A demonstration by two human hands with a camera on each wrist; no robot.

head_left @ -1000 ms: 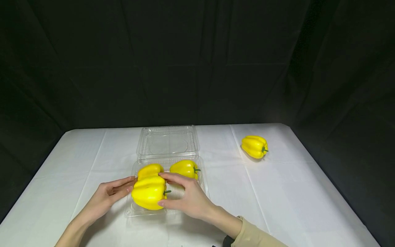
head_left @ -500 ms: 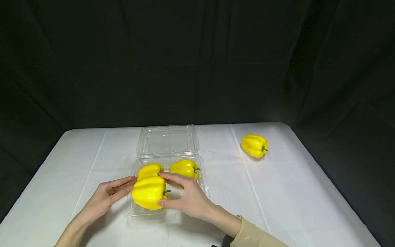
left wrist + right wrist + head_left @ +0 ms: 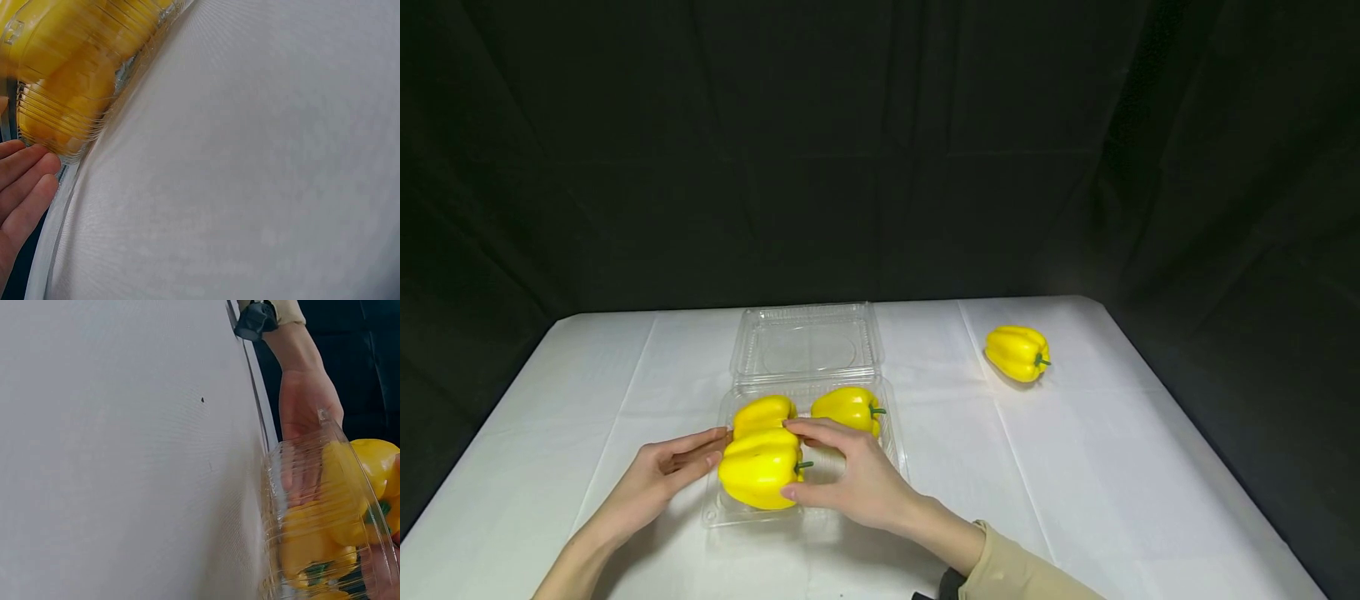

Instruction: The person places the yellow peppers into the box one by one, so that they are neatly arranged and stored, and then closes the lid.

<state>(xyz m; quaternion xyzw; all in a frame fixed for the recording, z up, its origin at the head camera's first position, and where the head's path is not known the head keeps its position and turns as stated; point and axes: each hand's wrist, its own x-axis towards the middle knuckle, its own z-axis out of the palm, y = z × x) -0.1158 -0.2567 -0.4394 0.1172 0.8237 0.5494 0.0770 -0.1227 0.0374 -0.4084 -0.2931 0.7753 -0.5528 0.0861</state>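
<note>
In the head view a yellow bell pepper (image 3: 758,471) lies over the near left part of a clear plastic clamshell box (image 3: 756,516). My right hand (image 3: 861,479) grips it from the stem side, thumb in front and fingers behind. Straight fingers of my left hand (image 3: 651,483) reach to its left side and the box's left edge; in the left wrist view the left fingers (image 3: 34,181) lie by the ribbed wall. Behind it in the box sit a second pepper (image 3: 765,411), partly covered, and a third pepper (image 3: 844,407) at the back right, its front hidden by my right hand.
The box's clear lid (image 3: 808,342) lies folded back towards the far edge of the white-covered table (image 3: 1112,475). Another yellow bell pepper (image 3: 1017,353) rests on the cloth at the far right. Dark curtains (image 3: 880,150) stand behind the table and at its sides.
</note>
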